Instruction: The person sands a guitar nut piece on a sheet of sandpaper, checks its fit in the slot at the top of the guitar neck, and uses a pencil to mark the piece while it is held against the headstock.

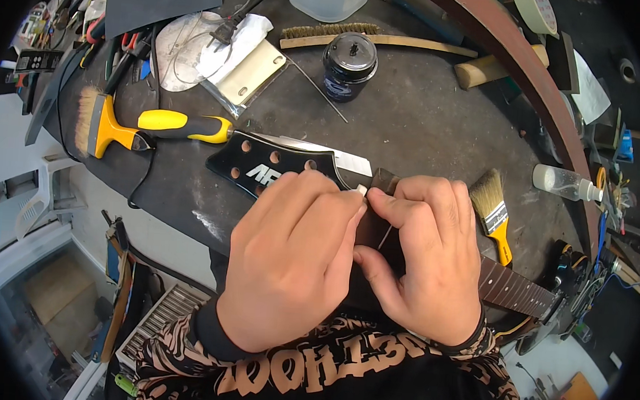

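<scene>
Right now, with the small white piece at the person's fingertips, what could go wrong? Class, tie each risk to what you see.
The white piece is tiny beside the left hand and right hand, so it might slip and be lost.
The bare blade lies close along the glossy headstock; if either shifts, the finish could get scratched.

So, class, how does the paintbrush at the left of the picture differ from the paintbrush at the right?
Pose: the left brush points its bristles toward the left of the picture, while the right brush points its bristles away from the person.
Build: the left brush has a broad yellow body behind its bristles; the right brush has a dark-and-silvery band there.
Shared: both have tan or brownish bristles and yellow parts.
</scene>
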{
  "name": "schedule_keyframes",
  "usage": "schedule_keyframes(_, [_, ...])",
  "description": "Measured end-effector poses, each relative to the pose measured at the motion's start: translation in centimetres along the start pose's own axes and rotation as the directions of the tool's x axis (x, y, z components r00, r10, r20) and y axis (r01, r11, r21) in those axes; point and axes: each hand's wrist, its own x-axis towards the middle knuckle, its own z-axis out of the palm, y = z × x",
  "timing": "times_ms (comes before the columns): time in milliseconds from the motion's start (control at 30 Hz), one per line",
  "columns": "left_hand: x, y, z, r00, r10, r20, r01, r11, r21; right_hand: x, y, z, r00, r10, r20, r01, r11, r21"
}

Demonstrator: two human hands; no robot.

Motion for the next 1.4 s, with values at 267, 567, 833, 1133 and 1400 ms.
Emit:
schedule_keyframes(267, [-0.4,-0.1,0.4,0.999,0.024,-0.029,-0.024,1.0,0.006,-0.2,0.2,-0.1,1.0,-0.011,0.025,0.012,1.0,-0.024])
schedule_keyframes(567, [-1.4,0.3,0.2,0.999,0.027,-0.032,-0.027,1.0,-0.001,-0.3,0.4,0.1,0.999,-0.033,-0.013,0.033,0.998,-0.044])
schedule_keyframes(833, [-0.8,-0.3,0.8,0.998,0.015,-0.064,-0.015,1.0,0.0,-0.4,0.0,0.5,0.996,-0.056,-0.064,0.053,0.998,-0.045])
schedule_keyframes(1133, [-0.8,-0.9,1.2,0.986,-0.15,-0.07,0.126,0.955,-0.267,0.0,1.3,1.7,0.962,-0.164,-0.218,0.16,0.986,-0.039])
schedule_keyframes(1400, [-1.2,-2.3,-0.7,0.974,0.222,0.036,-0.22,0.974,-0.06,-0.1,2.8,2.9,0.915,-0.233,-0.33,0.192,0.969,-0.154])
